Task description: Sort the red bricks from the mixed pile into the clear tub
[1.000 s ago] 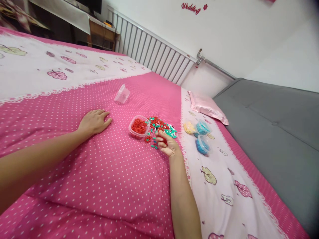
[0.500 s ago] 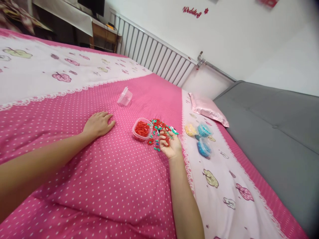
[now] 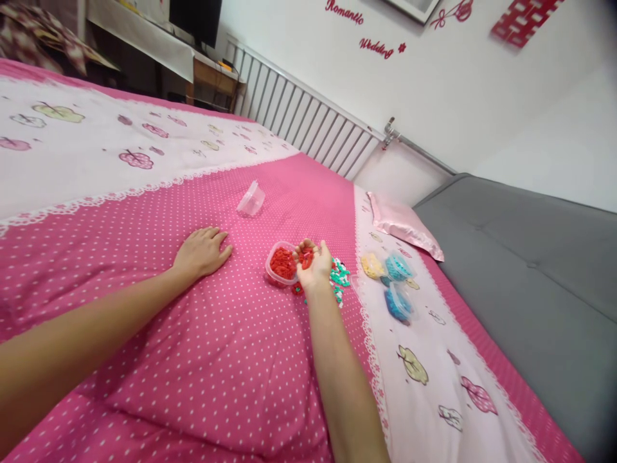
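Palm up, my right hand (image 3: 315, 265) cups several small red pieces (image 3: 305, 257) beside the rim of a clear plastic tub (image 3: 268, 270). Red pieces of the same sort (image 3: 282, 262) fill that tub. Partly hidden behind my right hand and wrist, a loose pile of green, white and red pieces (image 3: 340, 275) lies on the pink dotted bedspread (image 3: 231, 360). My left hand (image 3: 203, 251) rests flat on the bedspread left of the tub, fingers stretched out and holding nothing. What the small pieces are exactly, I cannot tell.
An empty-looking clear tub (image 3: 251, 199) lies tipped on its side farther back. To the right sit containers of yellow pieces (image 3: 372, 265) and blue pieces (image 3: 398, 305). A pink pillow (image 3: 403, 225) lies near the grey headboard (image 3: 520, 270). Metal railings (image 3: 299, 106) border the far side.
My right hand has moved left from over the pile to the tub's edge, carrying the red pieces with its palm turned up. My left hand stays on the bedspread; the camera view has shifted slightly.
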`<state>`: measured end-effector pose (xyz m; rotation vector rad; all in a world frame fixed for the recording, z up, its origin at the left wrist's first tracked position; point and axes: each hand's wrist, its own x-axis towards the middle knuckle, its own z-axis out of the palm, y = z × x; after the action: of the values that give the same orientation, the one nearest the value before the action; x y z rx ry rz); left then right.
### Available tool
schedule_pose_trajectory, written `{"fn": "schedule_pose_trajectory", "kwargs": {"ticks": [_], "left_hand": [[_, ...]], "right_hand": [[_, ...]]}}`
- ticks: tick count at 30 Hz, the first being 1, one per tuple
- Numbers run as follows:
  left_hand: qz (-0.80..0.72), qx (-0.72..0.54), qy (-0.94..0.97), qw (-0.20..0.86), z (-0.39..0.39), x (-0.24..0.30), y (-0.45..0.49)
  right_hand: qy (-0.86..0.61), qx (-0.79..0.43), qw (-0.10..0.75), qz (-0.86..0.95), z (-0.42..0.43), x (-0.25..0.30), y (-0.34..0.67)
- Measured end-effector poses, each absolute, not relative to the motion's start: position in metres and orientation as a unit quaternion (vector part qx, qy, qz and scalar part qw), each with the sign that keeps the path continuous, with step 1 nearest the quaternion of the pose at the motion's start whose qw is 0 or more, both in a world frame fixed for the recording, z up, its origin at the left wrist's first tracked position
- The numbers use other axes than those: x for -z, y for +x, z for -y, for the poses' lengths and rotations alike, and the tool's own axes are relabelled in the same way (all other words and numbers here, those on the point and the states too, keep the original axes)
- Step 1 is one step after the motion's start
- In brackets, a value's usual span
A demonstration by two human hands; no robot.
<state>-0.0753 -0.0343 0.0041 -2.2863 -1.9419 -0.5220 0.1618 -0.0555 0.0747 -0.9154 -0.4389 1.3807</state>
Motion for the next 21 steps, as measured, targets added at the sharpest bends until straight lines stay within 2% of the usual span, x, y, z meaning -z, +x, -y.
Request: {"fn": "schedule_pose_trajectory", "kwargs": {"ticks": [7, 12, 16, 19, 21], "left_hand": [[0.638, 0.188, -0.746, 0.036, 0.033, -0.003, -0.075], [0.638, 0.213, -0.74, 0.016, 0.035, -0.009, -0.073], [0.647, 0.242, -0.722, -0.022, 0.033, -0.019, -0.056], [0.654, 0.257, -0.708, -0.068, 0.021, -0.032, -0.028], [0.657, 0.244, -0.705, -0.11, 0.009, -0.043, -0.005]], "right_hand": [[-0.44, -0.526, 0.641, 0.344, 0.058, -0.068, 0.159], [-0.409, -0.526, 0.666, 0.336, 0.064, -0.071, 0.171], [-0.442, -0.492, 0.684, 0.306, 0.064, -0.064, 0.197], [-0.511, -0.441, 0.648, 0.352, 0.061, -0.053, 0.218], [-0.568, -0.379, 0.58, 0.444, 0.06, -0.045, 0.229]]}}
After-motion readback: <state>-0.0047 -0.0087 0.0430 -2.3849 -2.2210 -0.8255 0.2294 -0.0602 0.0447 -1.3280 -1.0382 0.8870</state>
